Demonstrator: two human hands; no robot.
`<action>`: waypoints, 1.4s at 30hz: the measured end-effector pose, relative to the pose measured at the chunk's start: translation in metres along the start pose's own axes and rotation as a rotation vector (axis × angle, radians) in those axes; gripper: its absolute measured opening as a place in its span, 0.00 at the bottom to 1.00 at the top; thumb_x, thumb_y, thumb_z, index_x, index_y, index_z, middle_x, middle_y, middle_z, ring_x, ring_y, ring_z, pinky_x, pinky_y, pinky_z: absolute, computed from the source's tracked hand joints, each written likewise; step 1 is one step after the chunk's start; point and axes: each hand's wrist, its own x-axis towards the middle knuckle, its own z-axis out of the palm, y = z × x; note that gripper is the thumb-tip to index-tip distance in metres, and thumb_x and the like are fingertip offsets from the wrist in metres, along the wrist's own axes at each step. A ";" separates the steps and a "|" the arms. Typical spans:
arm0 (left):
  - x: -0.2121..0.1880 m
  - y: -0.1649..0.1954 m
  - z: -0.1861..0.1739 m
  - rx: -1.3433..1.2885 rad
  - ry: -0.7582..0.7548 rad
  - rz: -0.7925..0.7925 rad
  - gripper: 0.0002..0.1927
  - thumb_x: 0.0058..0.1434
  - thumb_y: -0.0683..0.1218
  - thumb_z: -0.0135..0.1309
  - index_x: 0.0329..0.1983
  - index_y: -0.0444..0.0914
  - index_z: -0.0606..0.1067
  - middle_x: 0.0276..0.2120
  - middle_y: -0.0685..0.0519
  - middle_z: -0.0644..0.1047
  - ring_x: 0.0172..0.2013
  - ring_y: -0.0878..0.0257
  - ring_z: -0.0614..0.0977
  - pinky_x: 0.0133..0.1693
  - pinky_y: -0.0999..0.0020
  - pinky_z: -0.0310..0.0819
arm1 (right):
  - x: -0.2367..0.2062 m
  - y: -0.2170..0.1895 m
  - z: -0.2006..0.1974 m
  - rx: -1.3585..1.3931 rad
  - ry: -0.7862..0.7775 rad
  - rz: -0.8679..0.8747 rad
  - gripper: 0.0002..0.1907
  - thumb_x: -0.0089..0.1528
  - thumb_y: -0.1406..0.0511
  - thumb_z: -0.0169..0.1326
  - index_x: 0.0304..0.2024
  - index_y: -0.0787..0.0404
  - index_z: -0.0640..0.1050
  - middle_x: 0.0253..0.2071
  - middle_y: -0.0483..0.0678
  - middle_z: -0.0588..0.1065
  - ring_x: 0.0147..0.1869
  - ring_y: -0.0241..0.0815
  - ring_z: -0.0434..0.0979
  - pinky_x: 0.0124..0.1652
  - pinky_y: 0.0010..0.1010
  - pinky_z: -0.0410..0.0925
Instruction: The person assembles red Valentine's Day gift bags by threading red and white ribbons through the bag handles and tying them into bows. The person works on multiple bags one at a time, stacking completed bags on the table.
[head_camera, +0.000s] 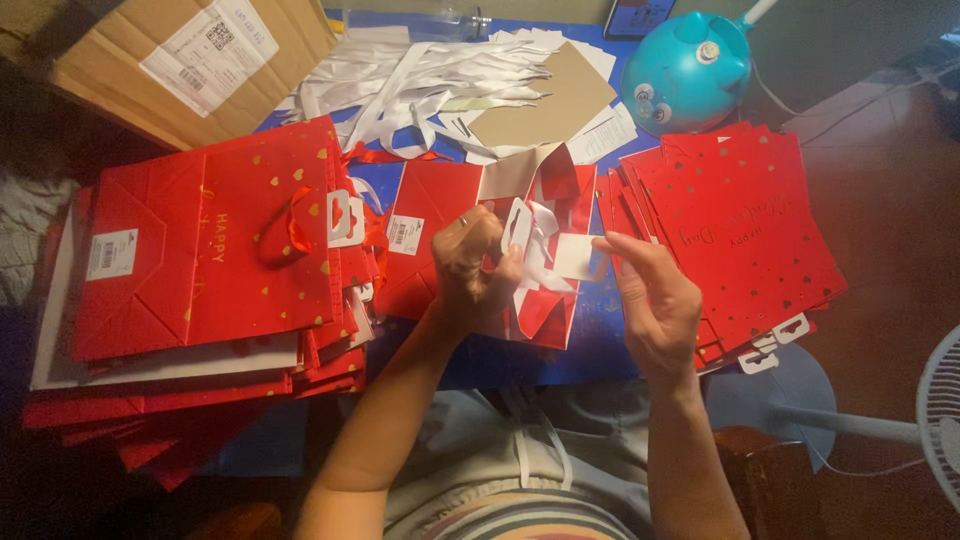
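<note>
Red gift bag (440, 215) lay flat mid-worktop between two bag stacks | left hand (470, 265) fingers pinched its white ribbon (540, 245) | right hand (655, 300) fingers gripped white tag (574, 256) | risk: hard tug could likely tear tag or crease bag

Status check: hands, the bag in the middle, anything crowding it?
Left hand grips white ribbon. Right hand pinches white tag. Red gift bag flat, partly open. Bag stacks flank it.

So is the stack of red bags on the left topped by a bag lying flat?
Yes, the top red gift bag on the left stack lies folded flat, its base flap and ribbon handle facing up.
</note>
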 end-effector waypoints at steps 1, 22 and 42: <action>0.001 0.000 0.000 -0.006 0.000 0.016 0.11 0.53 0.37 0.52 0.24 0.36 0.61 0.21 0.48 0.64 0.23 0.54 0.68 0.28 0.58 0.62 | -0.005 0.007 0.005 0.043 0.020 -0.029 0.22 0.74 0.64 0.49 0.69 0.62 0.67 0.69 0.56 0.68 0.71 0.46 0.68 0.69 0.41 0.64; 0.001 -0.021 0.024 0.156 0.233 -0.174 0.09 0.72 0.44 0.46 0.39 0.38 0.75 0.33 0.50 0.77 0.36 0.56 0.79 0.41 0.62 0.73 | -0.023 0.051 -0.062 0.167 0.445 -0.210 0.30 0.74 0.79 0.57 0.74 0.64 0.62 0.63 0.48 0.66 0.56 0.37 0.66 0.51 0.28 0.64; -0.019 -0.052 0.009 0.202 -0.014 -0.375 0.04 0.68 0.39 0.49 0.43 0.38 0.75 0.38 0.51 0.77 0.39 0.57 0.79 0.44 0.63 0.74 | 0.037 -0.062 0.137 0.974 -0.429 0.019 0.49 0.69 0.74 0.55 0.80 0.55 0.38 0.80 0.52 0.52 0.82 0.45 0.55 0.76 0.43 0.59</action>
